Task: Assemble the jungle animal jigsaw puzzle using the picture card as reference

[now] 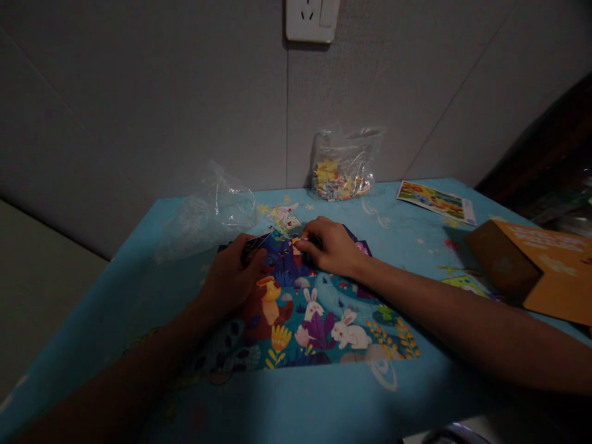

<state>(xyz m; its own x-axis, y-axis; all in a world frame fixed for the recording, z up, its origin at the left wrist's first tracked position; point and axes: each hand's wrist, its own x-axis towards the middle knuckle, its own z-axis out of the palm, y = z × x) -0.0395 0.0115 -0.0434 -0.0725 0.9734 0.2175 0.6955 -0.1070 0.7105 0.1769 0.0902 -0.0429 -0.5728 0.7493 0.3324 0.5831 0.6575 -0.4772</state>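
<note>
A jigsaw puzzle with a bear, white rabbits and flowers lies largely assembled on the table. Over its upper left part my left hand is closed, thumb and forefinger around a dark puzzle piece whose thin pale edge shows. My right hand rests at the upper middle of the picture, fingers curled and thumb pressed toward the forefinger. A small puzzle piece with an orange patch shows at its fingertips. Both hands cover portions of the top rows, and shadow hides some finger contact.
A clear bag of loose pieces stands against the wall. To its left lies a crumpled clear bag. At the right are a picture card and an orange box. The blue patterned tablecloth extends to the near edge.
</note>
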